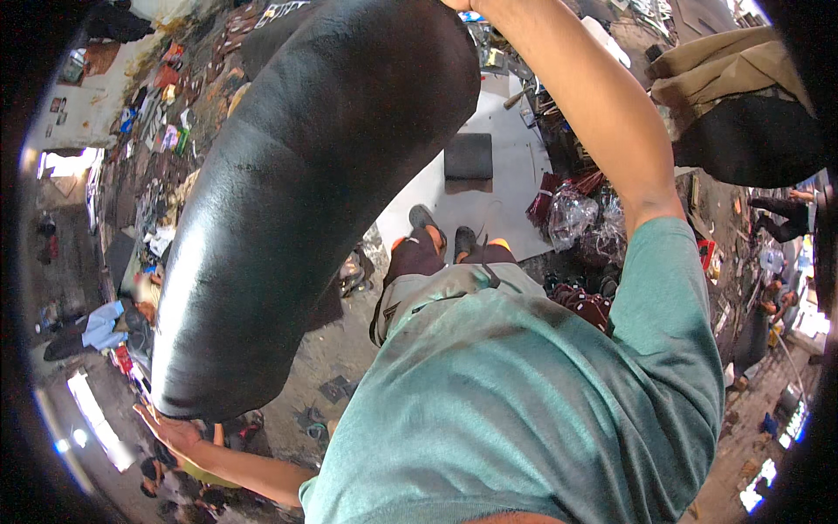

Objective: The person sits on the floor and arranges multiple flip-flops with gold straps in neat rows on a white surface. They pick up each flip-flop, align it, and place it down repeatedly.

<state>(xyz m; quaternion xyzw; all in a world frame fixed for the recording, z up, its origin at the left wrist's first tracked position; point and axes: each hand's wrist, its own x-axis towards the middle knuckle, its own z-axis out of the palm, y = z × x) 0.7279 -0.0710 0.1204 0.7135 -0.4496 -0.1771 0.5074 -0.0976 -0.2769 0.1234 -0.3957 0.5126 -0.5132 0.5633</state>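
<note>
A long, black padded seat (305, 175) with a glossy, leather-like cover stretches slantwise across the left and upper middle of the head view. It is held up in front of me, and its surface shows faint creases. My left hand (173, 431) is at its lower left end, fingers stretched out and pressed against the edge, partly hidden by the seat. At the top edge of the view my right hand (460, 3) meets the seat's other end. Only a small part of that hand shows; its fingers are mostly cut off.
By my feet, a dark square pad (469, 159) lies on a pale sheet (524, 231). Clear plastic bags (572, 217) with dark red pieces sit right of it. Brown cloth (733, 65) covers a black bulky item at upper right. Scraps (170, 131) litter the left. A person (777, 301) is far right.
</note>
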